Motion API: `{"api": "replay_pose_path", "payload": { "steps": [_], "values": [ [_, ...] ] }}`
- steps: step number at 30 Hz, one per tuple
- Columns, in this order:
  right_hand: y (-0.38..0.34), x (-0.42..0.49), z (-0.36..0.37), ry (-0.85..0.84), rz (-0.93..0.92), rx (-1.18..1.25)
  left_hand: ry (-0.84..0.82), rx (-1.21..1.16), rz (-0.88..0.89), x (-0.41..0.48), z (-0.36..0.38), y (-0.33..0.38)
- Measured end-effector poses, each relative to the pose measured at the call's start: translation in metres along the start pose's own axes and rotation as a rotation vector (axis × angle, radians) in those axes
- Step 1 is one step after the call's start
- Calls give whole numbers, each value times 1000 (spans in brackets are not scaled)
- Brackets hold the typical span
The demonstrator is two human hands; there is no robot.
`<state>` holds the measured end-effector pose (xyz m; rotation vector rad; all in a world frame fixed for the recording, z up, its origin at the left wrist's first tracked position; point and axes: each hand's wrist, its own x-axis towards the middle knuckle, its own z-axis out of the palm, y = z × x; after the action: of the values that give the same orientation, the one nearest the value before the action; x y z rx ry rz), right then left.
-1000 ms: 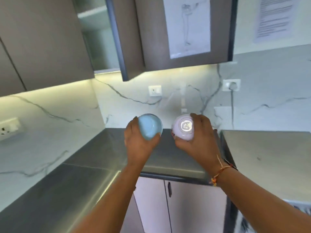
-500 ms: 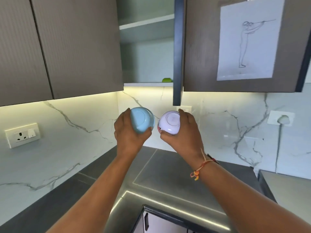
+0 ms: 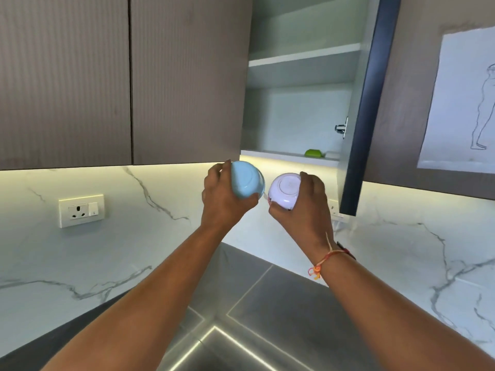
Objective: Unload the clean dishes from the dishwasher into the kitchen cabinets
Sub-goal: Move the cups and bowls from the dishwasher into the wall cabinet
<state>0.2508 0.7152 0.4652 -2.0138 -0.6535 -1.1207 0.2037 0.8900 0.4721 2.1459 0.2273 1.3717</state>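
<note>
Head view: the left hand (image 3: 222, 203) grasps a light blue bowl (image 3: 247, 180) and the right hand (image 3: 304, 212) grasps a white bowl (image 3: 284, 190), both held in the air just below the front edge of the open cabinet's bottom shelf (image 3: 278, 154). Lifted together, the 2 bowls could clip that edge, the open door (image 3: 360, 116) or each other, and slip.

lower cabinet shelf (image 3: 270, 153), green object (image 3: 314, 153) on it

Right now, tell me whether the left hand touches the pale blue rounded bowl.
Touching. Head view: the left hand grips the pale blue bowl, thumb underneath.
</note>
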Motion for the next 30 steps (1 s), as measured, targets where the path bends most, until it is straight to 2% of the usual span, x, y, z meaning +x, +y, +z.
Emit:
{"api": "replay_pose_path", "payload": {
  "steps": [13,22,30],
  "values": [
    [35,104,92,202,142,-133,-145,-293,58,160,117,-33],
    [63,186,136,134,250,-323,-245,-320,72,253,195,-71],
    [110,232,134,85,371,-398,-446,-229,174,289,250,-53]
  ]
}}
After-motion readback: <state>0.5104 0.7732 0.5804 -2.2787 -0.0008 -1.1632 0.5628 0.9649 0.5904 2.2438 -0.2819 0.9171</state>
